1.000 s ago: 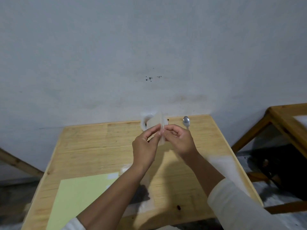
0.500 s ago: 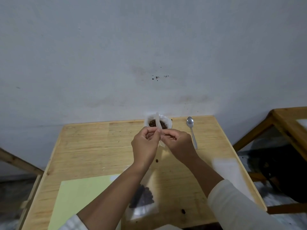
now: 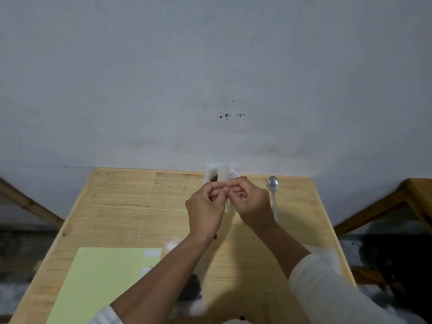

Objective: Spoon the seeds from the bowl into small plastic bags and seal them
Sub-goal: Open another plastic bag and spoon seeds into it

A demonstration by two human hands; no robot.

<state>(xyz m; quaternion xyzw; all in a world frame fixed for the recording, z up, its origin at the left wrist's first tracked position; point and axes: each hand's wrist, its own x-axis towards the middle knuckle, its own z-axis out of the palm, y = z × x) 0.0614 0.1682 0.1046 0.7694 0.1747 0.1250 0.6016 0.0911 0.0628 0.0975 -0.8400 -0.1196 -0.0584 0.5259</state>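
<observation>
Both hands meet above the far middle of the wooden table (image 3: 121, 206). My left hand (image 3: 205, 206) and my right hand (image 3: 251, 202) pinch a small clear plastic bag (image 3: 224, 177) between their fingertips; it stands upright and looks empty. Behind it, a white bowl (image 3: 233, 174) with dark seeds sits at the table's far edge, mostly hidden by the bag and hands. A metal spoon (image 3: 273, 192) lies on the table just right of my right hand. A filled bag of dark seeds (image 3: 192, 291) lies near the front edge, partly under my left forearm.
A pale green sheet (image 3: 100, 281) covers the table's near left. A stack of clear bags (image 3: 327, 256) lies at the right edge, partly behind my right sleeve. A grey wall rises directly behind the table. Another wooden frame (image 3: 385, 206) stands to the right.
My fingers have closed tighter on the small bag and both hands drew together. The view shifted slightly, bringing the spoon and the bowl more into sight.
</observation>
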